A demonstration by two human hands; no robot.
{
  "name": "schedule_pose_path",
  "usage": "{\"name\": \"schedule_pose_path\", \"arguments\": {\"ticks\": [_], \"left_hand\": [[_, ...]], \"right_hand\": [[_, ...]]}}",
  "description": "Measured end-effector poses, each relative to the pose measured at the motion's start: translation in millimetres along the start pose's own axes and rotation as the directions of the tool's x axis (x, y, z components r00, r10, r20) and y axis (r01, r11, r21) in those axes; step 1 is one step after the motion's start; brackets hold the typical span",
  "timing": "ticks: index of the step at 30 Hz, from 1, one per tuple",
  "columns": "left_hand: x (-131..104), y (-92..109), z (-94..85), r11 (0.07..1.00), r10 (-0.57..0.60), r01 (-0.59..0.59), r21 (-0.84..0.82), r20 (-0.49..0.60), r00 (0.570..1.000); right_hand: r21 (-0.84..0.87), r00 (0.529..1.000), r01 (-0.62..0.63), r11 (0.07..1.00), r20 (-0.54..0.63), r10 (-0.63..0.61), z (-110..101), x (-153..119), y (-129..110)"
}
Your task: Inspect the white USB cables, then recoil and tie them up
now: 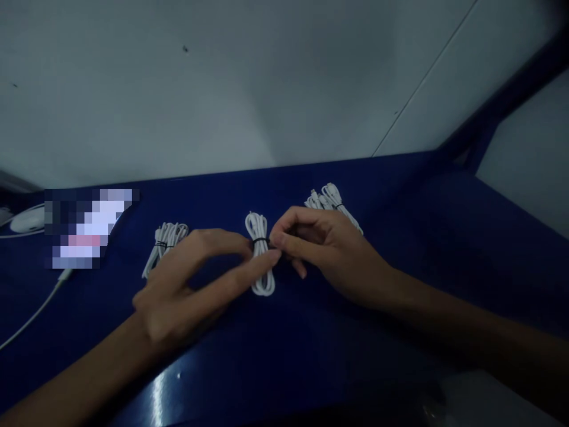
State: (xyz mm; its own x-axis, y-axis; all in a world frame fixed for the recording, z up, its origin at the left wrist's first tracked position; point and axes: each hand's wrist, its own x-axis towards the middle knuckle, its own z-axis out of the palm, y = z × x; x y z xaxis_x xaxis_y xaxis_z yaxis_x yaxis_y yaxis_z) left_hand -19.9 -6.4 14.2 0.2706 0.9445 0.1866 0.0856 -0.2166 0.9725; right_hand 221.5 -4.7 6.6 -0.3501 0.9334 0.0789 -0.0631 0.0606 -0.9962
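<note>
A coiled white cable (262, 281) stands between my hands at the middle of the blue table, with a dark tie around its waist. My left hand (191, 284) grips the coil, thumb across its front and fingers at its left side. At the tie's right side, my right hand (329, 243) pinches with thumb and forefinger, seemingly on the dark tie's end; the fingertips cover most of it. More tied white cables (171, 234) lie beside my left hand, partly hidden by it. Another group of tied white cables (331, 196) rests behind my right hand.
On the left lies a phone-like device with a lit, blurred screen (89, 228), a white cord (42, 305) plugged into its near end. Beside it is a white rounded object (26, 222). A pale wall (222, 107) rises behind the blue table (267, 356), and a dark frame bar (511, 107) slants at right.
</note>
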Motion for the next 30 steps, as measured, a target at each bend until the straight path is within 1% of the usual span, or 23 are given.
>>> {"name": "schedule_pose_path", "arguments": {"ticks": [2, 3, 4, 5, 6, 7, 8, 10, 11, 12, 14, 16, 17, 18, 20, 21, 22, 23, 24, 26, 28, 29, 30], "left_hand": [[0.0, -2.8, 4.6, 0.950, 0.221, -0.211, 0.228, -0.017, 0.975], [0.5, -3.5, 7.0, 0.943, 0.250, -0.233, 0.236, -0.042, 0.967], [1.6, -3.8, 9.1, 0.965, 0.205, -0.190, 0.180, -0.067, 0.977], [3.2, -3.7, 10.6, 0.991, 0.111, -0.105, 0.085, -0.075, 0.991], [5.2, -3.4, 11.6, 1.000, -0.012, 0.012, -0.011, -0.013, 1.000], [7.4, -3.1, 12.0, 0.984, -0.142, 0.150, -0.094, 0.082, 0.986], [9.6, -2.7, 12.2, 0.957, -0.223, 0.248, -0.149, 0.167, 0.960], [13.2, -2.0, 12.3, 0.934, -0.272, 0.314, -0.169, 0.230, 0.934], [14.3, -1.5, 12.6, 0.941, -0.264, 0.300, -0.156, 0.217, 0.940], [14.9, -0.9, 13.2, 0.955, -0.242, 0.267, -0.127, 0.183, 0.953], [14.3, 0.4, 14.8, 0.987, -0.146, 0.151, -0.049, 0.100, 0.984], [12.1, 0.8, 15.3, 0.997, 0.020, -0.023, 0.080, 0.036, 0.999], [10.7, 0.5, 14.5, 0.978, 0.117, -0.119, 0.170, 0.019, 0.993], [9.2, 0.1, 12.6, 0.938, 0.221, -0.217, 0.271, 0.017, 0.975], [6.4, -0.7, 5.5, 0.791, 0.413, -0.394, 0.468, 0.067, 0.908], [5.2, -0.7, 0.8, 0.687, 0.522, -0.509, 0.518, 0.136, 0.842], [4.1, -0.3, -4.2, 0.602, 0.586, -0.593, 0.535, 0.209, 0.783], [3.3, 0.4, -8.8, 0.607, 0.548, -0.572, 0.552, 0.231, 0.804], [2.8, 1.1, -12.5, 0.603, 0.526, -0.575, 0.553, 0.266, 0.808], [3.1, 1.4, -15.1, 0.624, 0.472, -0.540, 0.565, 0.278, 0.837], [4.9, -0.7, -10.9, 0.619, 0.504, -0.528, 0.581, 0.222, 0.835], [6.3, -2.4, -7.1, 0.645, 0.520, -0.512, 0.568, 0.166, 0.838], [7.8, -4.1, -2.8, 0.707, 0.505, -0.478, 0.521, 0.101, 0.857]], "right_hand": [[-0.159, 0.984, 0.146, 0.976, -0.081, -0.160, 1.0, -1.3, -0.6], [-0.240, 0.965, 0.205, 0.949, -0.111, -0.237, 1.3, -1.9, -0.7], [-0.319, 0.942, 0.258, 0.912, -0.127, -0.311, 1.4, -2.3, -0.7], [-0.394, 0.915, 0.308, 0.866, -0.127, -0.384, 1.2, -2.6, -0.3], [-0.463, 0.888, 0.352, 0.813, -0.110, -0.447, 0.8, -2.7, 0.4], [-0.522, 0.862, 0.393, 0.757, -0.078, -0.501, 0.1, -2.7, 1.2], [-0.566, 0.838, 0.429, 0.704, -0.041, -0.544, -0.7, -2.6, 2.1], [-0.611, 0.809, 0.473, 0.634, 0.017, -0.587, -2.3, -2.5, 3.5], [-0.615, 0.808, 0.479, 0.626, 0.028, -0.589, -2.7, -2.5, 3.7], [-0.609, 0.816, 0.471, 0.639, 0.026, -0.577, -2.8, -2.6, 3.4], [-0.562, 0.858, 0.419, 0.713, -0.012, -0.514, -1.6, -2.9, 1.7], [-0.450, 0.916, 0.325, 0.832, -0.068, -0.395, 0.7, -3.0, -0.8], [-0.366, 0.944, 0.267, 0.891, -0.085, -0.318, 1.9, -2.9, -1.8], [-0.266, 0.968, 0.205, 0.942, -0.085, -0.234, 2.9, -2.7, -2.4], [-0.031, 0.998, 0.062, 0.998, -0.024, -0.063, 4.0, -2.2, -2.1], [0.090, 0.999, -0.024, 0.996, 0.032, 0.022, 4.1, -2.1, -1.2], [0.200, 0.990, -0.119, 0.973, 0.098, 0.101, 3.9, -2.0, 0.0], [0.290, 0.972, -0.210, 0.934, 0.165, 0.168, 3.6, -2.1, 1.2], [0.352, 0.950, -0.287, 0.891, 0.222, 0.218, 3.3, -2.1, 2.4], [0.387, 0.929, -0.343, 0.856, 0.272, 0.250, 2.8, -2.1, 3.7], [0.323, 0.963, -0.234, 0.917, 0.204, 0.174, 2.9, -2.0, 3.0], [0.249, 0.985, -0.136, 0.959, 0.136, 0.105, 3.3, -1.9, 1.9], [0.147, 0.998, -0.024, 0.989, 0.056, 0.016, 3.7, -2.0, 0.6]]}}
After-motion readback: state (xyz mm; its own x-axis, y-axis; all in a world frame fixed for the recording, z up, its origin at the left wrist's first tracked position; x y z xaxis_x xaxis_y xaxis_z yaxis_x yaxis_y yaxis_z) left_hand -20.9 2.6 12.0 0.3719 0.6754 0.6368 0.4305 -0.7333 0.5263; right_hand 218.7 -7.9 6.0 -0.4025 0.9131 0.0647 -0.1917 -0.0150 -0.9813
